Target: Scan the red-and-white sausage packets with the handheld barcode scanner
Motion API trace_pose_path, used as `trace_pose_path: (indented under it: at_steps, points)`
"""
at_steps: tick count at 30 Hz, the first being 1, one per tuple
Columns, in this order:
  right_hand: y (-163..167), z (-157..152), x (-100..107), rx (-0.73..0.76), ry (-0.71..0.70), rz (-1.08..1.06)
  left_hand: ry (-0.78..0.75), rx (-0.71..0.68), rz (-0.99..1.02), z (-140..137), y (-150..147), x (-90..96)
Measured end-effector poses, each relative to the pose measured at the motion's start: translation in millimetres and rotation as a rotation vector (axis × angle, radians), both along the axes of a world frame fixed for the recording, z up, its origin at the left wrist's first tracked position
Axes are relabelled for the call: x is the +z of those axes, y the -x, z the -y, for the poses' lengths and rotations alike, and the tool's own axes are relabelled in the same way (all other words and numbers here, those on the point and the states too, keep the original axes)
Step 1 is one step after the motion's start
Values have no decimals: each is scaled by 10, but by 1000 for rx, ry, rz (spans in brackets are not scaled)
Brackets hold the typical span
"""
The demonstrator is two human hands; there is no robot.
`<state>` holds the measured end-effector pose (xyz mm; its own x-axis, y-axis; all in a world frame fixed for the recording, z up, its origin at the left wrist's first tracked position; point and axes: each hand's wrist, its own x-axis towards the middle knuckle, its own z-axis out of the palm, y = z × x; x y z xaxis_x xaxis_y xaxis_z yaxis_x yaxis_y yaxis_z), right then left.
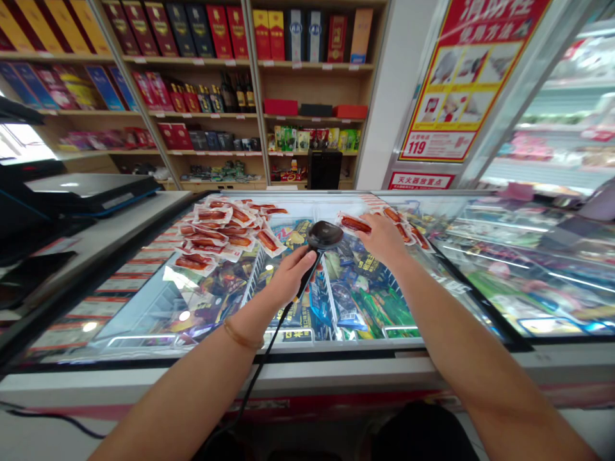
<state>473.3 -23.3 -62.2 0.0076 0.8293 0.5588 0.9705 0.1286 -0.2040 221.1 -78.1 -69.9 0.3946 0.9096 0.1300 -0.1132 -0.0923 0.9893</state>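
Note:
My left hand [293, 274] is wrapped round the handle of a black corded barcode scanner [325, 235], its head pointing up and away over the freezer's glass lid. My right hand [381, 238] pinches one end of a vacuum-packed sausage [354, 223], which lies just right of the scanner head. A few more packed sausages [396, 221] rest on the glass beyond and right of that hand. To the left, a heap of the same packed sausages [218, 232] covers part of the lid. The scanner's cable [262, 365] runs down toward my body.
Under the glass lid [158, 307] are bagged frozen goods in white wire baskets [331, 307]. A counter with a flat black-topped device [96, 192] stands at left. Behind the freezer are shelves [192, 61] of boxes and bottles, plus a black box [324, 169]. Another freezer section [523, 256] adjoins at right.

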Motion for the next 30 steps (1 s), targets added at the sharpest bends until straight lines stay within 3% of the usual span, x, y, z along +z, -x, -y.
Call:
trace_pose_path:
  at_steps: [12,17,20,23,26,30]
  points:
    - [42,52,66,12,-8,-4,-34,-59,13,16,13,-12]
    - [24,-7,-16,45,2,-25,1,-51,16,-9,1,-52]
    - [107,-75,-121,55,1,-106,37,50,6,-26,-26,1]
    - [335,-182,-141,88,12,-222,98,233,18,-57,20,187]
    - [718,-365,3,191,8,-296,128,409,112,-130,250,417]
    - [1422,-758,327,363,-8,-330,100,639,206,-261,858,577]
